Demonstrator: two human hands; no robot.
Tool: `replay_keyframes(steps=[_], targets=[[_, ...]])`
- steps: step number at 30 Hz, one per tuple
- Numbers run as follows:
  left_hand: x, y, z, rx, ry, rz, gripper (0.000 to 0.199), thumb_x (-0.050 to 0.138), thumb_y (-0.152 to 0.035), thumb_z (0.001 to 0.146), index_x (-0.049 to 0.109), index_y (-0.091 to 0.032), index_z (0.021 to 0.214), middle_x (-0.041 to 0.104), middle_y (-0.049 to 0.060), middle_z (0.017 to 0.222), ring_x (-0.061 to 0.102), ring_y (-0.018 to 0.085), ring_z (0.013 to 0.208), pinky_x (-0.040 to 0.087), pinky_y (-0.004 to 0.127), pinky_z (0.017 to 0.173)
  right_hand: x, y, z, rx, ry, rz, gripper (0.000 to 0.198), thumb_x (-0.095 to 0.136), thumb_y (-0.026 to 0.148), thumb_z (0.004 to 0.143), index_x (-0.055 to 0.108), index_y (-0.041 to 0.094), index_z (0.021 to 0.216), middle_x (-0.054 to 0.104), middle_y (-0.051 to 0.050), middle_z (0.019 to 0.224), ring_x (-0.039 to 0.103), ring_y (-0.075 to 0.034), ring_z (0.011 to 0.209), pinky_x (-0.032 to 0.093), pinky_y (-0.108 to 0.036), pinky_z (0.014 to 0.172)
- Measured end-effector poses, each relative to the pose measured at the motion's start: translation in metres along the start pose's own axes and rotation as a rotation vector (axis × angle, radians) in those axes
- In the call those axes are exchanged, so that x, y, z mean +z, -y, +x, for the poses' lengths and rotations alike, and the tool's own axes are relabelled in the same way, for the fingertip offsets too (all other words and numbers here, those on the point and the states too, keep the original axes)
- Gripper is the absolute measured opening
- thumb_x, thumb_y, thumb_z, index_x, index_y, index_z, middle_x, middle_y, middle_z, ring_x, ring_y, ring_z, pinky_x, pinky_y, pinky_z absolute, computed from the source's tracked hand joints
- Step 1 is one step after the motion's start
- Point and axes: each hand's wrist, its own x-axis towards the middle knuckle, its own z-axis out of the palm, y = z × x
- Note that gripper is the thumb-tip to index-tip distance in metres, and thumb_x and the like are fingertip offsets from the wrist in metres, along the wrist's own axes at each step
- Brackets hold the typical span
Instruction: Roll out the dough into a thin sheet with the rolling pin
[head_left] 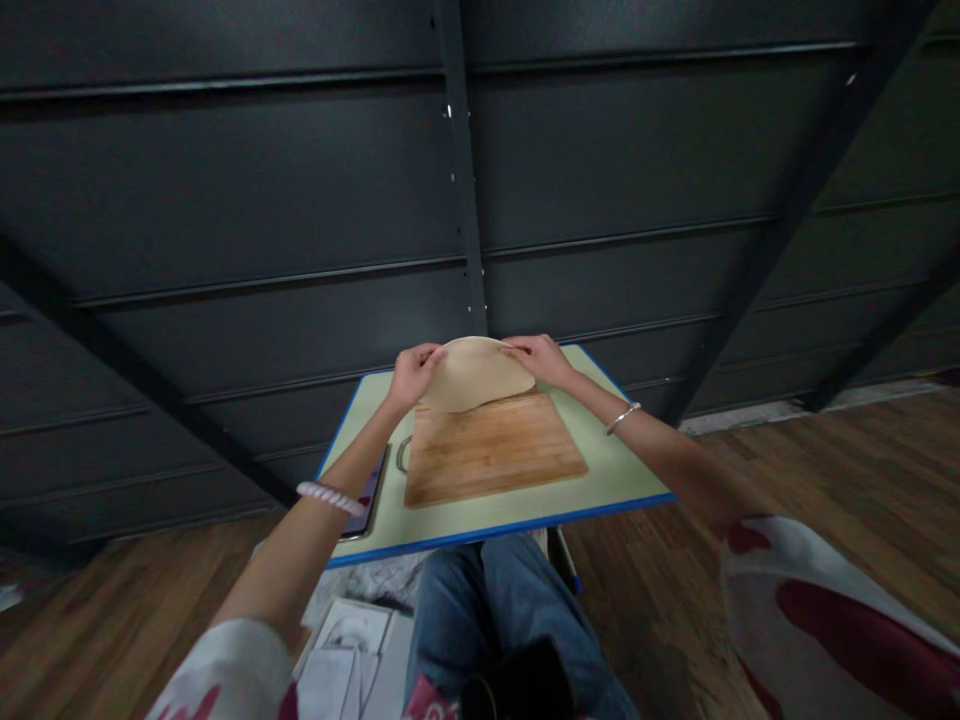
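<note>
Between my two hands a thin, pale beige, rounded sheet that looks like rolled-out dough [476, 375] is held up by its far edge. My left hand [415, 375] pinches its left side, thumb on top. On the right side my right hand [538, 357] grips it the same way. The sheet hangs over the far part of a wooden cutting board [495, 450], and its near edge droops at or just above the wood; I cannot tell whether it touches. A metal handle [403, 455] sticks out from the board's left side.
The board lies on a small pale-green table [600, 485] with a blue edge. A phone [367, 505] lies at the table's left, under my forearm. A dark panelled wall [337, 180] stands right behind. Below on the left is a white box [352, 650], beside my legs.
</note>
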Motion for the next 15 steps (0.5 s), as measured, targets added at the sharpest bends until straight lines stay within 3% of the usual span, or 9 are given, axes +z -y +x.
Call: replay_keyframes(steps=[4,7,10,13,15], targets=[[0.005,-0.001,-0.036,0.036,0.042,0.079,0.039,0.045,-0.043,0.087,0.069,-0.013,0.089,0.07,0.005,0.085,0.061,0.018,0.076,0.046,0.025,0.069,0.007,-0.008,-0.025,-0.065,0.038,0.039,0.028,0.048,0.027,0.089,0.068,0.026,0.109,0.068,0.002,0.11,0.063,-0.019,0.099,0.045,-0.027,0.083],[0.017,0.012,-0.093,0.02,0.198,0.154,0.036,0.043,-0.039,0.09,0.069,-0.017,0.099,0.07,0.006,0.103,0.064,0.02,0.092,0.048,0.029,0.081,0.02,-0.014,-0.07,-0.142,0.193,0.01,0.03,0.045,0.022,0.09,0.067,0.028,0.11,0.067,0.003,0.111,0.062,-0.017,0.103,0.046,-0.027,0.088],[0.024,0.019,-0.143,0.141,0.415,0.225,0.034,0.039,-0.034,0.092,0.069,-0.021,0.101,0.067,0.004,0.111,0.062,0.019,0.103,0.047,0.032,0.09,0.03,-0.018,-0.112,-0.185,0.331,-0.058,0.028,0.047,0.023,0.089,0.068,0.031,0.107,0.069,0.004,0.108,0.063,-0.018,0.102,0.047,-0.03,0.089],[0.022,0.01,-0.166,0.242,0.495,0.21,0.032,0.042,-0.035,0.091,0.068,-0.022,0.106,0.065,0.003,0.116,0.056,0.019,0.113,0.041,0.035,0.1,0.031,-0.019,-0.137,-0.232,0.353,-0.02,0.03,0.045,0.022,0.09,0.066,0.028,0.111,0.066,0.002,0.114,0.06,-0.016,0.107,0.044,-0.03,0.095],[0.017,0.002,-0.167,0.212,0.499,0.163,0.031,0.045,-0.037,0.09,0.069,-0.022,0.104,0.066,0.003,0.113,0.057,0.019,0.112,0.042,0.036,0.099,0.03,-0.019,-0.144,-0.265,0.361,0.019,0.029,0.048,0.027,0.09,0.065,0.025,0.112,0.065,-0.001,0.117,0.058,-0.017,0.11,0.041,-0.031,0.099]])
